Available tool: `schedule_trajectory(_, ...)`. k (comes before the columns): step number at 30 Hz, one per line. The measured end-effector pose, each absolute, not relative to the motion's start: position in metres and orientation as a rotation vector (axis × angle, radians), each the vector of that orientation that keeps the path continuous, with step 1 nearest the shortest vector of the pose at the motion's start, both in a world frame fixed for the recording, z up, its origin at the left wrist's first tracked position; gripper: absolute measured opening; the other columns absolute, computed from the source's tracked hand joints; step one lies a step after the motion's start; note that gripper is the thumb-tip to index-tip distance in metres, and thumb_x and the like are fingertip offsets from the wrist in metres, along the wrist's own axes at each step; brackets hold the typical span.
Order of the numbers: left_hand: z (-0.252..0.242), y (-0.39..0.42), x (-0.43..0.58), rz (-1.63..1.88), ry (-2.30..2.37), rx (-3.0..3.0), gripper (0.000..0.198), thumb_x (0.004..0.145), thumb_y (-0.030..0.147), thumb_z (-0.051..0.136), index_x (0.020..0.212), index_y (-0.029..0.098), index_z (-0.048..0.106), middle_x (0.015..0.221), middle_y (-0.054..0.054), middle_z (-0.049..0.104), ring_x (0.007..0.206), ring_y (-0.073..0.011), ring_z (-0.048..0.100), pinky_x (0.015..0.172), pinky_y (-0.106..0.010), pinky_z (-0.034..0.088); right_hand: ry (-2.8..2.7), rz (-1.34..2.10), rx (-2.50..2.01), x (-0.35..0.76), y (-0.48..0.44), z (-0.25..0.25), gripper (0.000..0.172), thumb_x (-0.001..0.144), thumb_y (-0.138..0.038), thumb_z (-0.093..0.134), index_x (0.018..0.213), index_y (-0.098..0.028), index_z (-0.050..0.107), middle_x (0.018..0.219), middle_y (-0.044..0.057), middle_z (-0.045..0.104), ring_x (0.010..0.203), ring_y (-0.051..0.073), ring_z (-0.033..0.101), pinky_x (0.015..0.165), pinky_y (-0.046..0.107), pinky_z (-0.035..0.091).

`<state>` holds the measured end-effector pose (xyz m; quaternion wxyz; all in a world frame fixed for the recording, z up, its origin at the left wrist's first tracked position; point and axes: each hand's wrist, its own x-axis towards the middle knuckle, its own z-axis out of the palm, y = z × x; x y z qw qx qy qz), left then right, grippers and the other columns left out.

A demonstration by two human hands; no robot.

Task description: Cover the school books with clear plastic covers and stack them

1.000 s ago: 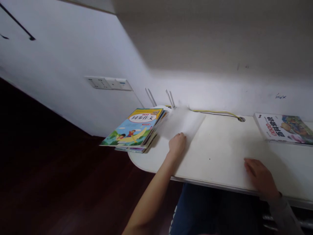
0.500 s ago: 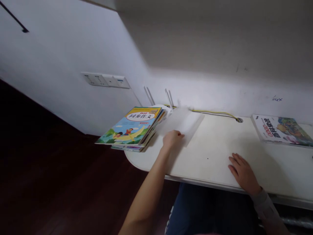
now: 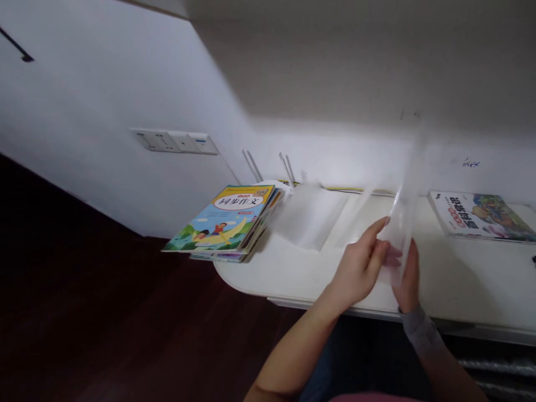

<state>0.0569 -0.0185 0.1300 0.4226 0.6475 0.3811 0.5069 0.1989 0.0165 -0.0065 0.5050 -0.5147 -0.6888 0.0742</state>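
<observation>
One clear plastic sheet (image 3: 397, 237), upright, blurred

The sheet (image 3: 397, 237) I'm holding looks colourless, I think, though blur hides it. My cuff (image 3: 421, 332) is grey, the desk (image 3: 469, 285) creamy white, and the workbook (image 3: 218, 220) blue and green with a yellow banner.

You are raising a clear plastic sheet (image 3: 400, 234) upright above the desk (image 3: 469, 279), your left hand (image 3: 358, 268) moving off the flat clear sheets (image 3: 310, 218) and your right hand (image 3: 408, 276) rising from the desktop, both now gripping it together.
</observation>
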Motion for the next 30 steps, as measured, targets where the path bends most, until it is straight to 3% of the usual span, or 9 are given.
schedule_trajectory(3,0.137,-0.036,0.027,1.509,1.053,1.477,0.048,0.09,0.041,0.043,0.133,0.02,0.043,0.079,-0.003,0.071,0.065,-0.0136,0.067,0.068,-0.028,0.055,-1.411,-0.115,-1.309,0.25,0.018,0.018,0.045,0.093,-0.028,0.036,0.137,-0.016,0.036,0.131,0.016,0.048,0.123,0.027,0.046,0.099,0.051,0.039)
schedule_trajectory(7,0.106,-0.021,-0.019,1.602,1.484,1.346,0.055,0.086,0.041,0.047,0.134,0.015,0.042,0.065,0.001,0.065,0.053,-0.0115,0.061,0.06,-0.026,0.052,-1.619,-0.447,-1.324,0.303,0.002,0.044,0.038,0.092,-0.022,0.036,0.125,-0.021,0.054,0.137,0.011,0.046,0.13,0.03,0.037,0.103,0.057,0.032)
schedule_trajectory(9,0.08,-0.01,-0.031,1.424,1.731,1.407,0.055,0.086,0.039,0.045,0.136,0.015,0.04,0.06,0.004,0.062,0.05,-0.0116,0.057,0.058,-0.026,0.049,-1.824,-0.508,-1.36,0.313,-0.007,0.044,0.038,0.09,-0.02,0.038,0.123,-0.027,0.056,0.142,0.006,0.041,0.134,0.03,0.03,0.105,0.058,0.026)
schedule_trajectory(12,0.045,-0.003,-0.036,0.96,2.135,1.567,0.047,0.088,0.032,0.042,0.132,0.018,0.046,0.072,-0.002,0.067,0.066,-0.0172,0.063,0.066,-0.029,0.048,-2.123,-0.462,-1.412,0.315,-0.013,0.024,0.043,0.088,-0.016,0.037,0.125,-0.031,0.054,0.144,0.003,0.04,0.136,0.027,0.027,0.108,0.056,0.022)
schedule_trajectory(15,0.025,-0.003,-0.034,0.567,2.362,1.679,0.041,0.088,0.027,0.04,0.127,0.021,0.052,0.097,-0.008,0.068,0.088,-0.0235,0.064,0.07,-0.031,0.047,-2.313,-0.4,-1.452,0.317,-0.013,-0.006,0.046,0.087,-0.014,0.036,0.125,-0.03,0.054,0.14,0.004,0.046,0.134,0.027,0.031,0.106,0.056,0.023)
schedule_trajectory(18,0.014,-0.004,-0.032,0.411,2.395,1.799,0.041,0.09,0.026,0.036,0.128,0.02,0.052,0.102,-0.01,0.065,0.092,-0.0233,0.063,0.072,-0.031,0.047,-2.415,-0.34,-1.488,0.322,-0.014,-0.029,0.04,0.089,-0.021,0.039,0.126,-0.029,0.054,0.136,0.006,0.049,0.129,0.029,0.04,0.101,0.056,0.03)
schedule_trajectory(24,0.004,-0.002,-0.03,0.316,2.41,1.914,0.042,0.089,0.026,0.038,0.128,0.017,0.05,0.098,-0.011,0.063,0.087,-0.023,0.062,0.076,-0.032,0.047,-2.5,-0.248,-1.432,0.33,-0.014,-0.031,0.041,0.089,-0.045,0.045,0.125,-0.028,0.054,0.134,0.009,0.052,0.123,0.03,0.046,0.094,0.051,0.039)
schedule_trajectory(27,0.018,0.001,-0.045,0.498,2.381,1.999,0.043,0.089,0.028,0.04,0.128,0.015,0.05,0.104,-0.014,0.061,0.09,-0.0235,0.061,0.08,-0.034,0.048,-2.485,-0.299,-1.412,0.327,-0.009,-0.019,0.039,0.091,-0.045,0.041,0.121,-0.027,0.058,0.131,0.011,0.054,0.121,0.03,0.048,0.095,0.051,0.039)
schedule_trajectory(30,0.049,0.007,-0.081,0.755,2.529,2.051,0.041,0.091,0.026,0.035,0.127,0.013,0.05,0.118,-0.017,0.057,0.107,-0.0253,0.054,0.091,-0.037,0.043,-2.436,-0.363,-1.361,0.311,-0.002,-0.006,0.045,0.093,-0.045,0.036,0.126,-0.021,0.053,0.136,0.015,0.049,0.126,0.03,0.043,0.099,0.051,0.035)
